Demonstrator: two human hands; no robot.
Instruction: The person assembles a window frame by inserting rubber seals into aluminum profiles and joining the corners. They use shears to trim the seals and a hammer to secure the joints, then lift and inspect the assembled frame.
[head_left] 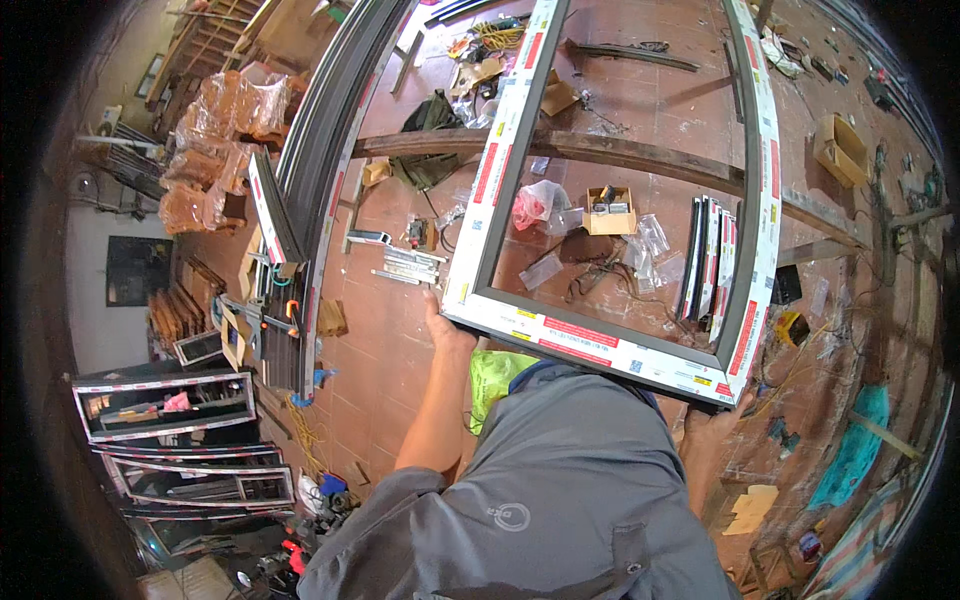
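Note:
A large dark window frame (pixel 610 352), its faces covered in white and red protective film, stretches away from my body. My left hand (pixel 450 328) grips its near left corner, fingers mostly hidden under the profile. At the near right corner my right hand (pixel 717 420) is closed on the same frame, its fingers partly hidden. The near bar is close against my grey shirt. A long brown beam (pixel 640 155) crosses beneath the frame. Through the opening I see a small open cardboard box (pixel 610 215) and several short filmed profile strips (pixel 708 262).
Long dark profiles (pixel 335 120) rise on the left beside plastic-wrapped wooden furniture (pixel 215 140). Finished frames (pixel 165 408) are stacked at lower left. Light metal pieces (pixel 408 264) lie on the tiled floor near my left hand. An open carton (pixel 842 150) and teal sheeting (pixel 855 450) are at right.

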